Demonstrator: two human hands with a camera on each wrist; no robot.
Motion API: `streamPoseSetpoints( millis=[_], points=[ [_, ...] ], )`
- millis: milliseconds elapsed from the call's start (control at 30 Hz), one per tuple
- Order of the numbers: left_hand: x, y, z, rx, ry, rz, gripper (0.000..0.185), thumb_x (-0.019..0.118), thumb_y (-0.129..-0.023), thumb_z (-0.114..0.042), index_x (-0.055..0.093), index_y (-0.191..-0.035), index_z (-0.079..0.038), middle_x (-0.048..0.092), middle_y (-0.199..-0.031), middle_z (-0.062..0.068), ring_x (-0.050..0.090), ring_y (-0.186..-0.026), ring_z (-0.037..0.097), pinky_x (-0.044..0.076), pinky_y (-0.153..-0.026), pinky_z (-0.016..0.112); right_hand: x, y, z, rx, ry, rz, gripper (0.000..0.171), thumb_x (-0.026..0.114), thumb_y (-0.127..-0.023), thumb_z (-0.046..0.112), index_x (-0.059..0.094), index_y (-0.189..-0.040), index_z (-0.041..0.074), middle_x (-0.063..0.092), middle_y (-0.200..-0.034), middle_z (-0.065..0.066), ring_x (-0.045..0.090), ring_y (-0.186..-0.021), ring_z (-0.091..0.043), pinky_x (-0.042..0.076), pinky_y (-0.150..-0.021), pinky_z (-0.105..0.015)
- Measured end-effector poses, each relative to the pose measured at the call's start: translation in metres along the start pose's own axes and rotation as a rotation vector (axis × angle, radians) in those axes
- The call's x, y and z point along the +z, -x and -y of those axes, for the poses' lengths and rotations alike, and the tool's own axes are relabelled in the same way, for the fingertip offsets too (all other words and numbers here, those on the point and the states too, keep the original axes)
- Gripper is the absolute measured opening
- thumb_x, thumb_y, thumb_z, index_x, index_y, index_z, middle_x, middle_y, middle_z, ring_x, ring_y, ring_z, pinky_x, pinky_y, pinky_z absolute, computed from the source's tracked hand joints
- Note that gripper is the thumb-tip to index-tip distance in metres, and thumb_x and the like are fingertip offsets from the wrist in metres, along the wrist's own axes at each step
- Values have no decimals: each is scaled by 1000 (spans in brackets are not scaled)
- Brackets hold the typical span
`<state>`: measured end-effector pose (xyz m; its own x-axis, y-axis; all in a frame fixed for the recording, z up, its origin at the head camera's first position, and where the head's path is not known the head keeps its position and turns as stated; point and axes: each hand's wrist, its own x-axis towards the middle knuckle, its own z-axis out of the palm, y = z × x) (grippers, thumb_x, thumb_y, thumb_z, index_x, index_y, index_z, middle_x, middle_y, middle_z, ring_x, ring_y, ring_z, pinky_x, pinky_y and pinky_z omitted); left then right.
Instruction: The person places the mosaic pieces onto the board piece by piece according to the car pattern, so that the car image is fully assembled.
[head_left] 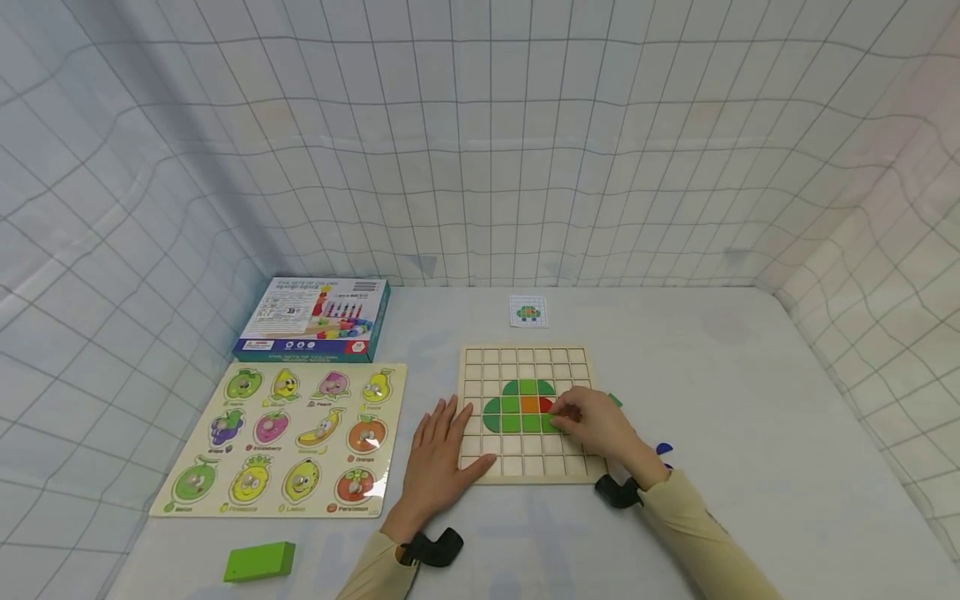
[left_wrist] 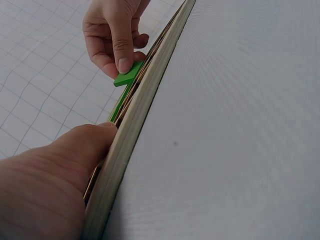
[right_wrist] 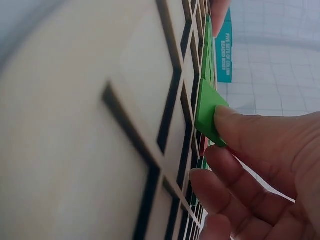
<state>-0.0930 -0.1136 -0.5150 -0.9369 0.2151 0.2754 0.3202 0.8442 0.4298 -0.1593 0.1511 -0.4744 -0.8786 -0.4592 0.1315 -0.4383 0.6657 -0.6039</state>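
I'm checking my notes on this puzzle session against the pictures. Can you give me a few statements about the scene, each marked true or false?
1. The right hand pinches a green square tile at the wooden grid board. True.
2. The left hand is lifted clear of the board. False: it rests flat on the board's left edge.
3. The wooden fruit peg puzzle lies left of the grid board. True.
4. The green rectangular block sits on the grid board. False: it lies on the table near the front edge.
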Motion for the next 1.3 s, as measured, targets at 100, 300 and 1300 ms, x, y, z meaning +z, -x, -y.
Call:
streamPoseSetpoints(
  millis=[100, 300, 1300],
  points=[
    [0, 0, 0, 4, -10, -9, 79, 66, -82, -52, 42, -142, -5, 31, -149, 18, 21, -139, 34, 14, -111, 49, 0, 0, 4, 7, 44, -6, 6, 76, -82, 16, 70, -82, 15, 58, -77, 10, 48, -65, -7, 43, -58, -25],
    [0, 0, 0, -6, -12, 6, 79, 65, -83, -52, 42, -142, -5, 31, -149, 18, 19, -139, 34, 13, -111, 49, 0, -1, 9, 7, 81, -14, 7, 76, -81, 15, 69, -82, 15, 60, -79, 8, 51, -67, -6, 45, -59, -25],
    [1, 0, 1, 9, -10, -4, 79, 64, -83, -52, 41, -143, -5, 30, -149, 18, 20, -139, 34, 13, -111, 49, -45, 23, -42, 144, -40, -100, 12, 74, -83, 15, 71, -93, 9, 64, -87, 3, 56, -75, -14, 45, -60, -30]
  ],
)
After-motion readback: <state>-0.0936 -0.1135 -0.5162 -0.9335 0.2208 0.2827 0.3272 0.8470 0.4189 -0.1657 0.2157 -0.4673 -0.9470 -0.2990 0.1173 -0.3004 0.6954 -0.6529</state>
